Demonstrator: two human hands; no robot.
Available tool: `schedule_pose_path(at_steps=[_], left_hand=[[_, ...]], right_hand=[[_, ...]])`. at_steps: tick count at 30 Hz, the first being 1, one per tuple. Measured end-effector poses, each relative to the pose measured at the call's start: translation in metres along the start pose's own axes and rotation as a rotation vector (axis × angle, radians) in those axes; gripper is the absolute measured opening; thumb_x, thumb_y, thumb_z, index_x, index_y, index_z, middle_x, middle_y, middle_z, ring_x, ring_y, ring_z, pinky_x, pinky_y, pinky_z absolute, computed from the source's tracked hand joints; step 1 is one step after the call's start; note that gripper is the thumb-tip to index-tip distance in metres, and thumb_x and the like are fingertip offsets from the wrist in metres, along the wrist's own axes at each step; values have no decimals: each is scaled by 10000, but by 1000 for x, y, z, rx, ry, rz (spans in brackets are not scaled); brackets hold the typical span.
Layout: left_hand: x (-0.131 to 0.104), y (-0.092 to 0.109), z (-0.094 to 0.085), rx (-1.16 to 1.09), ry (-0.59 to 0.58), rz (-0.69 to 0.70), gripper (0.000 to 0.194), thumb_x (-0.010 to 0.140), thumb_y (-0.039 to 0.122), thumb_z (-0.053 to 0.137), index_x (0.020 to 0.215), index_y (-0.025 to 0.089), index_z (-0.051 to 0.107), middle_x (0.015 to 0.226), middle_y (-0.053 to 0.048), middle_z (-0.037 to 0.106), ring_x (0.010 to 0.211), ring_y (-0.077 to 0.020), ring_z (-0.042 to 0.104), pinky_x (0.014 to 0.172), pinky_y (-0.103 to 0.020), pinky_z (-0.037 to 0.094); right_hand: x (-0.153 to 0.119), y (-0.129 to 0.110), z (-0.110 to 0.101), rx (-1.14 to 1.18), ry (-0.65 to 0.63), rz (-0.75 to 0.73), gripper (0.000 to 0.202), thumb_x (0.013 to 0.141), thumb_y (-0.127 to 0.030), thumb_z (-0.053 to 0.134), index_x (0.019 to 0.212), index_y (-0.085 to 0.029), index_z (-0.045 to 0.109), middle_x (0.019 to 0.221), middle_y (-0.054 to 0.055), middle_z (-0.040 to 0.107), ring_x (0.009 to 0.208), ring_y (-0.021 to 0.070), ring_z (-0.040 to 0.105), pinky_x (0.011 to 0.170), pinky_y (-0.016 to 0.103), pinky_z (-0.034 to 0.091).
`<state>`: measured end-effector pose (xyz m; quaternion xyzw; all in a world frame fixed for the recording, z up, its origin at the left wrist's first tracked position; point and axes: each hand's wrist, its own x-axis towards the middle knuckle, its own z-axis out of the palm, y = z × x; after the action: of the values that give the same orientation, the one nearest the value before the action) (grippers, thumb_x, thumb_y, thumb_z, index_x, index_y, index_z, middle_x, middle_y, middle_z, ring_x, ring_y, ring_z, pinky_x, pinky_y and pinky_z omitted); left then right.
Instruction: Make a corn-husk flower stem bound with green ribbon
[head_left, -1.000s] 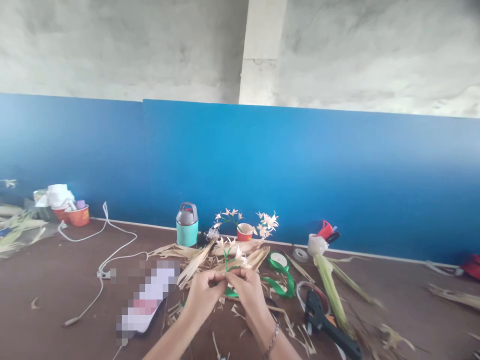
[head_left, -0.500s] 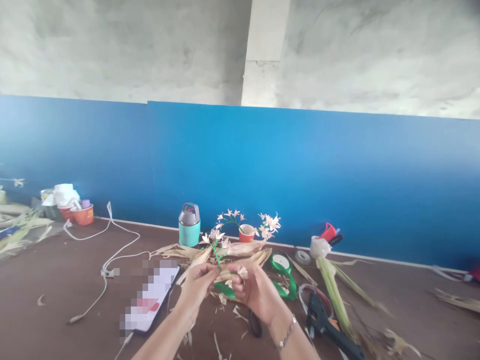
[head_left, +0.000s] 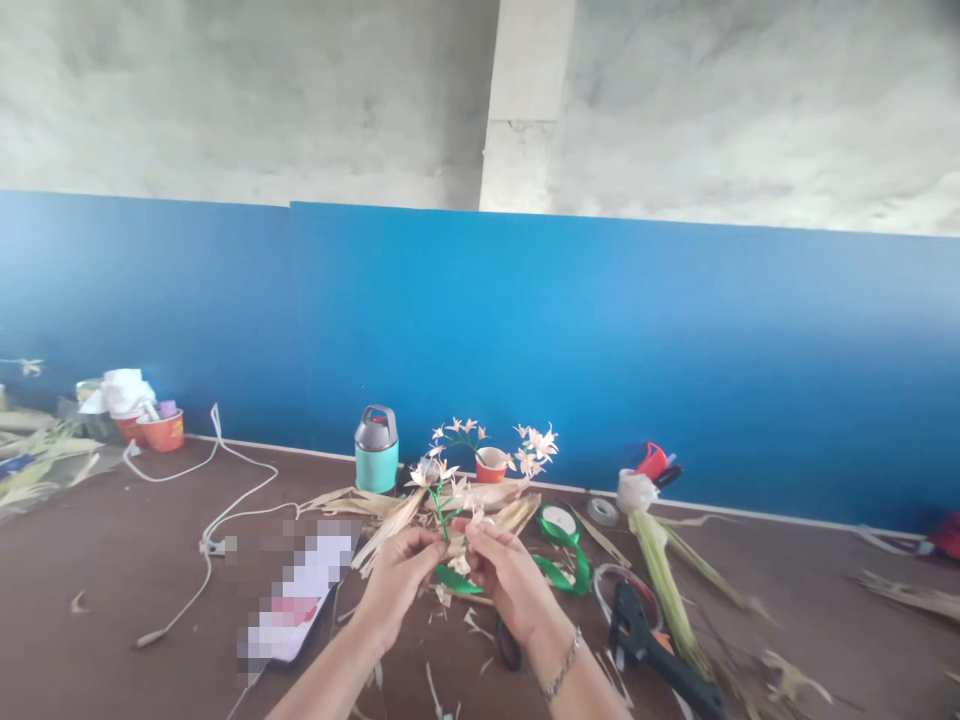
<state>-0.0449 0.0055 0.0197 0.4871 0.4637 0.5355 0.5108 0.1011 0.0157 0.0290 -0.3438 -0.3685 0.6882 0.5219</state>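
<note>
My left hand pinches the lower end of a green-stemmed spray of pale flowers that stands upright above its fingertips. Close beside it on the right, my right hand is closed, its fingertips near the same stem and a small pale flower piece. Just beyond both hands lie dried husks. A red cup behind them has more pale flowers on green stems around it. Green ribbon runs under the hands toward its spool.
A phone with a white cable lies left. Behind it stands a teal flask. To the right are a black glue gun, a tape roll, and long green husks. A blue partition closes off the back.
My right hand has turned and moved slightly left, its fingertips now closer to my left hand. The flower spray has shifted a little right. The view has shifted slightly.
</note>
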Motion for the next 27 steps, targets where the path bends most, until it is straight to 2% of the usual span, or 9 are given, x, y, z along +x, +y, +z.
schedule_pose_path(at_steps=[2, 10, 15, 20, 27], left_hand=[[-1, 1, 1, 0, 5, -1, 255, 679, 395, 651, 620, 156, 586, 427, 84, 367, 415, -64, 279, 421, -203, 193], [0, 1, -2, -15, 24, 4, 245, 679, 389, 656, 647, 151, 609, 435, 76, 386, 425, -68, 298, 427, -198, 213], [-3, 10, 0, 12, 11, 31, 237, 661, 378, 677, 663, 142, 649, 601, 13, 542, 482, -79, 371, 448, -200, 254], [-7, 10, 5, 35, 18, 21, 234, 676, 382, 664, 637, 152, 644, 496, 46, 474, 466, -86, 370, 473, -203, 281], [-8, 2, 11, 14, 31, 35, 237, 658, 392, 679, 668, 156, 657, 504, 26, 546, 444, -96, 404, 454, -206, 321]], right_hand=[[1, 3, 2, 8, 14, -8, 350, 558, -356, 827, 782, -105, 731, 538, -26, 541, 488, 53, 422, 449, 166, 320], [1, 2, 1, 4, 3, -1, 301, 553, -348, 829, 696, -110, 715, 533, -20, 565, 487, 53, 456, 447, 156, 336], [-1, 0, 3, -17, 17, -38, 282, 567, -347, 821, 653, -110, 694, 513, -19, 566, 476, 57, 457, 440, 163, 321], [-2, 1, 7, -115, 133, -154, 305, 580, -387, 799, 559, -122, 651, 438, -24, 539, 413, 54, 399, 423, 189, 276], [-6, 3, 16, -154, 274, -225, 317, 585, -414, 768, 524, -134, 630, 425, -21, 526, 414, 76, 404, 439, 214, 299]])
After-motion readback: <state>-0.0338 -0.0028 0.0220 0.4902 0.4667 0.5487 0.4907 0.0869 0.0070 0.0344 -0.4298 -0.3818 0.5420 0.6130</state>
